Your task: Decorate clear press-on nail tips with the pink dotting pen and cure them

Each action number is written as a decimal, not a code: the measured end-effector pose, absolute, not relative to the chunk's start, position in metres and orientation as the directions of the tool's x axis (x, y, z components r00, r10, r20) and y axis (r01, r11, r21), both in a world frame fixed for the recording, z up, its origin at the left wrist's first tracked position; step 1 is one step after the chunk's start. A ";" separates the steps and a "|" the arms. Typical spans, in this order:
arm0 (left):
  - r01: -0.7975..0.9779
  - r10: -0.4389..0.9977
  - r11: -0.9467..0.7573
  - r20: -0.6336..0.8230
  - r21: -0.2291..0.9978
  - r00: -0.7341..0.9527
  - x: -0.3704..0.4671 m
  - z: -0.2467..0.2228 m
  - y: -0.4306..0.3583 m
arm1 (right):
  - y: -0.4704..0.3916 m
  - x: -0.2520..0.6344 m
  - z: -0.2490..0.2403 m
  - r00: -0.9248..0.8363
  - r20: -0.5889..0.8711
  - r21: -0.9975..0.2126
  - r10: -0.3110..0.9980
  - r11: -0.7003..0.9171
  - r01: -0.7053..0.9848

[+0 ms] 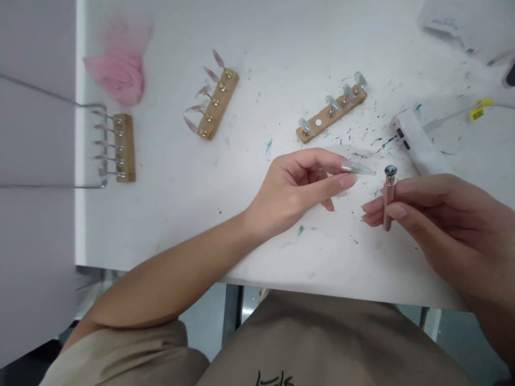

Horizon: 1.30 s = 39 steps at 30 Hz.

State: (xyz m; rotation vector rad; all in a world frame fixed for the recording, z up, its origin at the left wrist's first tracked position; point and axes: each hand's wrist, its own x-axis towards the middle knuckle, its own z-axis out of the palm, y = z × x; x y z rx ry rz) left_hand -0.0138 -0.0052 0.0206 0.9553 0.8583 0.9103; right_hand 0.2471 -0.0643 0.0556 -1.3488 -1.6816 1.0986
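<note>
A clear, pointed false nail [359,168] is pinched between the thumb and forefinger of my left hand [300,185], its tip pointing right. My right hand [446,220] grips a short pink stick [388,198] with a shiny, dark gem-like top, held upright close to the nail's point but apart from it. Just beyond my left hand lies a wooden nail stand [332,115] with several clear false nails on metal holders and a white dot in one bare place.
Two more wooden stands with false nails, one tilted [219,104] and one near the left edge [127,147], lie on the paint-flecked white table [181,214]. Pink cloth [124,78], a wire rack [52,186], a white cabled device [420,142] and a white packet [466,27] surround them.
</note>
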 end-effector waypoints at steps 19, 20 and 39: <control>-0.383 0.902 0.389 -0.261 0.838 0.345 -0.009 0.028 -0.011 | -0.063 0.244 0.053 -0.272 0.105 -0.892 0.957 0.212 0.400; -0.394 0.898 0.394 -0.257 0.831 0.357 -0.008 0.028 -0.012 | -0.063 0.244 0.053 -0.289 0.127 -0.877 0.949 0.244 0.415; -0.346 0.896 0.368 -0.230 0.863 0.379 -0.009 0.026 -0.012 | -0.062 0.244 0.052 -0.302 0.148 -0.855 0.942 0.275 0.440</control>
